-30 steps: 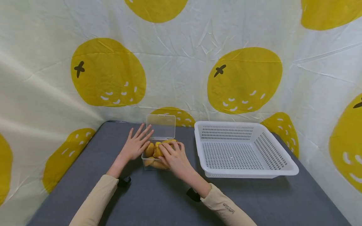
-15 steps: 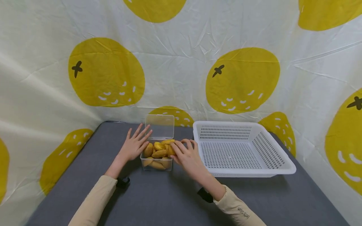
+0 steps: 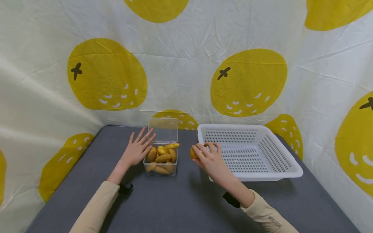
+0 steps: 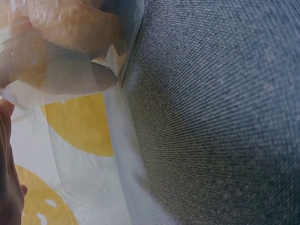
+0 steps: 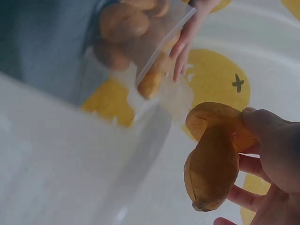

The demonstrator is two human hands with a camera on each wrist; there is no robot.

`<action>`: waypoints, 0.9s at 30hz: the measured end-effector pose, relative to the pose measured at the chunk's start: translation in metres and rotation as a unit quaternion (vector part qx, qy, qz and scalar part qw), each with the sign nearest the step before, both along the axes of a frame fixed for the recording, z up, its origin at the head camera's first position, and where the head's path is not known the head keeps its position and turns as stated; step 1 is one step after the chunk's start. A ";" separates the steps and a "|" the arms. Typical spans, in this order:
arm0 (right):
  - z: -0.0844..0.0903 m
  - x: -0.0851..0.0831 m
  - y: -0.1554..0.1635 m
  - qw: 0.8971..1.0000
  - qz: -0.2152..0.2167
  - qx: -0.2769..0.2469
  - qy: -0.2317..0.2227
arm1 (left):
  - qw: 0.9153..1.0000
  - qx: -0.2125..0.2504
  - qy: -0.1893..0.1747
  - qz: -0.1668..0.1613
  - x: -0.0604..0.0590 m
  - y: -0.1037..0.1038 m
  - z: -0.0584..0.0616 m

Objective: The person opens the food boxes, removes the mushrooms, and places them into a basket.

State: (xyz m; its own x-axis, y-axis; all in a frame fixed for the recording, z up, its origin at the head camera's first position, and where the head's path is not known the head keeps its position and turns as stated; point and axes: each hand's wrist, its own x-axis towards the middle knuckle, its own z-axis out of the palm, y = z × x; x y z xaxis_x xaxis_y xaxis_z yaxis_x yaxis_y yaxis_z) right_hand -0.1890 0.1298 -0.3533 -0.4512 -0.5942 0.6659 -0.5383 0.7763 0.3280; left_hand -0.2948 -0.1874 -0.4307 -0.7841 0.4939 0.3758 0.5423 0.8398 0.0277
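Note:
A clear plastic box [image 3: 161,165] with its lid [image 3: 163,130] standing open holds several golden-brown pastries [image 3: 163,158]. My left hand [image 3: 138,149] rests flat against the box's left side, fingers straight. My right hand [image 3: 207,156] holds one pastry [image 3: 193,153] in the air between the box and the white basket [image 3: 248,152]. In the right wrist view the pastry [image 5: 213,157] is pinched between thumb and fingers, with the box [image 5: 136,40] behind. The left wrist view shows the box [image 4: 70,47] close up on the grey mat.
A dark grey mat [image 3: 175,207] covers the table. The white perforated basket stands at the right and holds nothing visible. A white cloth with yellow fruit prints [image 3: 107,74] hangs behind and along both sides.
My right hand lifted one pastry out of the box and carried it right, towards the basket's near left corner. The left hand stayed against the box.

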 end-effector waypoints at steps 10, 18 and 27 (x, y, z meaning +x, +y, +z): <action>0.009 -0.003 0.041 1.000 0.006 0.018 -0.022 | 1.000 -0.003 0.012 0.000 -0.001 -0.001 -0.003; 0.021 -0.009 0.076 0.999 -0.011 0.018 -0.033 | 1.000 -0.007 -0.001 0.006 0.001 0.001 -0.001; 0.029 -0.022 0.103 0.999 -0.002 0.031 -0.013 | 1.000 -0.003 -0.001 0.002 0.002 0.001 -0.002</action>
State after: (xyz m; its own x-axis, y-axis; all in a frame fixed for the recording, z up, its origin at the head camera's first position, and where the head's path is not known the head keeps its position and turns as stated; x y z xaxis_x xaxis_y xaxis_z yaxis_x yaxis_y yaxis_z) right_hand -0.2115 0.2325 -0.3239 -0.4711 -0.6321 0.6153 -0.5438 0.7573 0.3617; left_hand -0.2924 -0.1864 -0.4323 -0.7860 0.4936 0.3722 0.5397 0.8415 0.0239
